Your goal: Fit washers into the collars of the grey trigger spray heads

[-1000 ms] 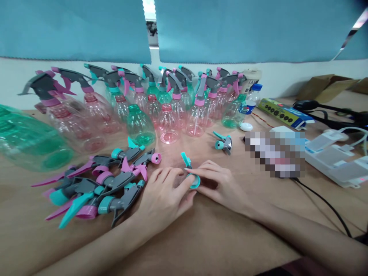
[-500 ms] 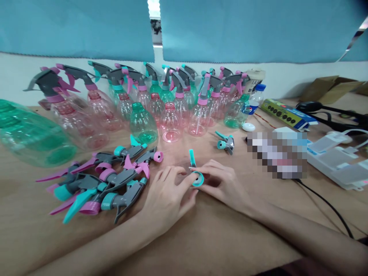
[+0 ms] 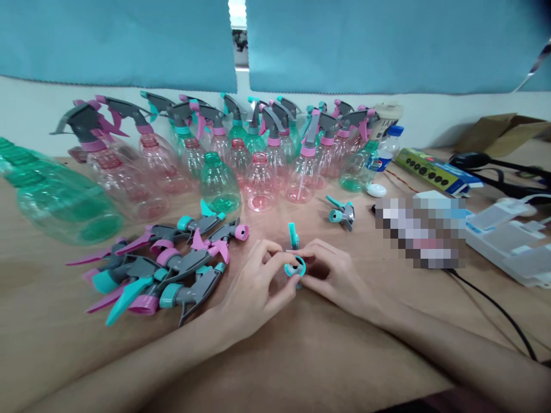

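Observation:
Both hands are on one spray trigger head with a turquoise collar (image 3: 289, 274), its open ring facing up toward me and its turquoise lever pointing away. My right hand (image 3: 333, 272) grips it from the right between thumb and fingers. From the left, my left hand (image 3: 258, 281) pinches at the collar, index fingertip over the opening and thumb on the near rim. Whether anything small sits between those fingertips is too small to tell. Left of my hands lies a pile of loose trigger heads (image 3: 185, 267) in grey, pink and turquoise. Another turquoise-collared trigger head (image 3: 343, 214) rests beyond my right hand.
Several pink and green clear bottles (image 3: 260, 186) stand along the back, many with trigger heads on. Green bottles (image 3: 69, 203) lie at the left. Rightward are a white oval object (image 3: 376, 190), a Pepsi bottle (image 3: 390, 150), a yellow-blue box (image 3: 434, 172), a black cable (image 3: 491, 304) and a plastic compartment tray (image 3: 512, 244).
My left index finger has shifted over the collar's opening, and the thumb has come up to its near rim. My right hand keeps its grip. The whole view has shifted slightly.

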The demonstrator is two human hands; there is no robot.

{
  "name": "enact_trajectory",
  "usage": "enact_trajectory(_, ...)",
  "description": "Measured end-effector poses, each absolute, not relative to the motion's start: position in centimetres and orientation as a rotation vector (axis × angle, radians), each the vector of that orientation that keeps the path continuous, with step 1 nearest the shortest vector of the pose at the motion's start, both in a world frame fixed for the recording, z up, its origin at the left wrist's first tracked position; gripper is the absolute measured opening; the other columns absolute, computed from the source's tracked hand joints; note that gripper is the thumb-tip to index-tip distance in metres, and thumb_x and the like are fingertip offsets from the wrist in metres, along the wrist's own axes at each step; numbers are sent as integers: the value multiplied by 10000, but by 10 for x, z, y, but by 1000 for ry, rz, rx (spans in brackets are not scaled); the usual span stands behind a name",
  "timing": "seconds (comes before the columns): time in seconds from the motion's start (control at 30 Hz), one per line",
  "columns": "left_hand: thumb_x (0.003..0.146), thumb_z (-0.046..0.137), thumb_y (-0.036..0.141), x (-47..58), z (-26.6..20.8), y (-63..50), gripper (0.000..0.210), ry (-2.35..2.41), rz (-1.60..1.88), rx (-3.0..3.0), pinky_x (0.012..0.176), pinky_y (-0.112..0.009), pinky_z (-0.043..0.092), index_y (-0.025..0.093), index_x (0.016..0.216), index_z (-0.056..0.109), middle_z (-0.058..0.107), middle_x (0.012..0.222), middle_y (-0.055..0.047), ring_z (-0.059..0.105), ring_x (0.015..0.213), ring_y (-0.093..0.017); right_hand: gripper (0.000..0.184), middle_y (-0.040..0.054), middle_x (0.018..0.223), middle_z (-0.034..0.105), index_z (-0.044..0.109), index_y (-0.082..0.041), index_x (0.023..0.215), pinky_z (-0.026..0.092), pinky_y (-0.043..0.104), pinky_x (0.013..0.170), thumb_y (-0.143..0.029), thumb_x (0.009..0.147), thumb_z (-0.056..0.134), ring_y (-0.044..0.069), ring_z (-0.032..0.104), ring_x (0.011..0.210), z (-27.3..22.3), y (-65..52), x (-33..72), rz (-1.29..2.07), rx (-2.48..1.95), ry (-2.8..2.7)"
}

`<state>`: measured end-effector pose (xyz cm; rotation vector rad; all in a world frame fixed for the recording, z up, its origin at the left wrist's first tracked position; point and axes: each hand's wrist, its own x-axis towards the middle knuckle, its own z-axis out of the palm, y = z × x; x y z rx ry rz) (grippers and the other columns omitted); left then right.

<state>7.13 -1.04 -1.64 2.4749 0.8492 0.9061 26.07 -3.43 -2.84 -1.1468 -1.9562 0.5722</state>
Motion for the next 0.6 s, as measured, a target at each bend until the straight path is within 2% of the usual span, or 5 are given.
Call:
enact_trajectory(0.13, 898, 499, 182, 72, -17, -11, 138, 882, 878, 2448, 784, -331, 472, 205, 1030, 528, 492, 1002, -49, 522, 910, -178, 153, 27, 894, 605, 620, -219, 1005, 508, 264, 651, -232, 854, 599, 145, 608, 779, -29, -35, 260, 584, -1132, -1952)
enact_trajectory(0.37, 885, 487, 137, 72, -12, -9, 118, 836, 877, 2604, 731, -316, 469, 183, 956, 570, 503, 938, -55, 497, 854, -178, 101, 24, 851, 613, 613, -204, 945, 484, 273, 621, -222, 846, 601, 148, 583, 719, -28, -36, 259, 531, -1143, -2002)
enact_trajectory(0.6, 907, 504, 165, 71, -14, -10, 94, 832, 862, 2668, 719, -309, 456, 182, 936, 591, 518, 938, -55, 491, 873, -185, 153, 31, 879, 625, 602, -210, 1004, 493, 275, 651, -216, 851, 600, 152, 592, 751, -29, -36, 261, 533, -1130, -2001)
